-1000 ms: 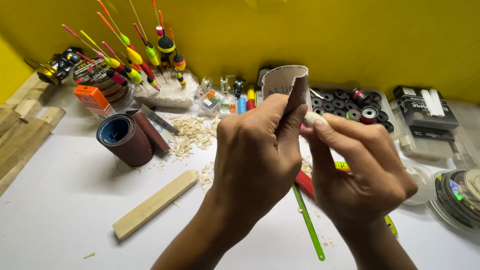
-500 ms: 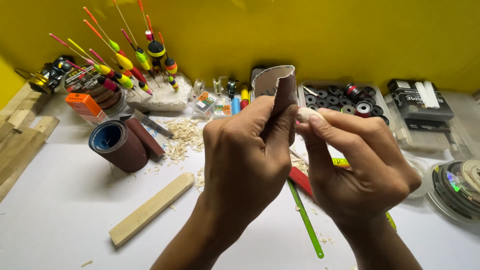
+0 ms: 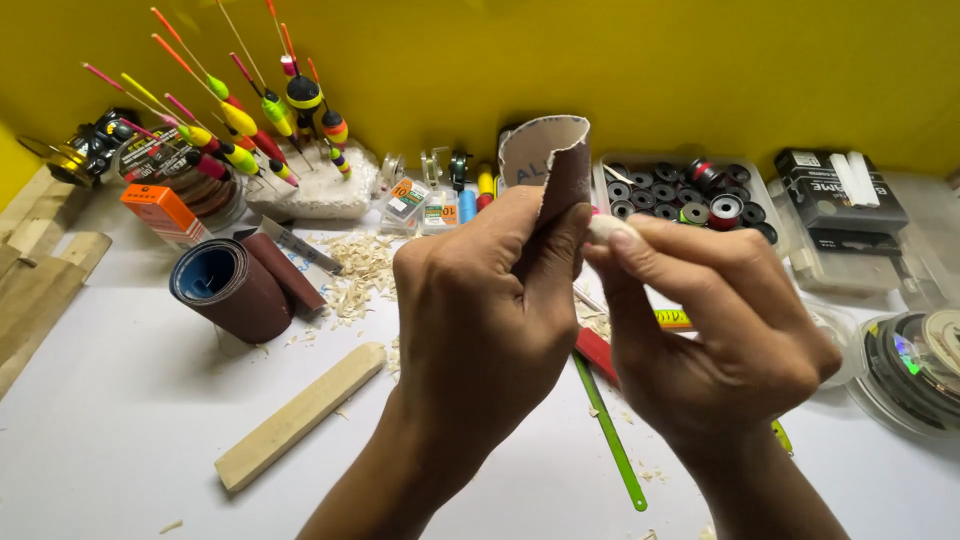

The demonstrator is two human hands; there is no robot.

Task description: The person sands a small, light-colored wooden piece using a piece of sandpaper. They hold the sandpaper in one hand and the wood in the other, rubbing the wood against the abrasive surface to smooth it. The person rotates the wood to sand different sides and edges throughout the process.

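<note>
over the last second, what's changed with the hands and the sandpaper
Very little. The left hand keeps its grip on the folded sandpaper, and the right hand still pinches a small pale piece against it. Both hands sit slightly lower in view than before, which may be only the camera shifting. The sandpaper roll, wooden stick and fishing floats have not moved on the table.

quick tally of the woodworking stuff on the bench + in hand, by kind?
Sandpaper sheet, folded, in the left hand: 1
Pale workpiece pinched by the right hand: 1
Sandpaper roll: 1
Loose wooden stick: 1
Green saw blade: 1
Total: 5
</note>
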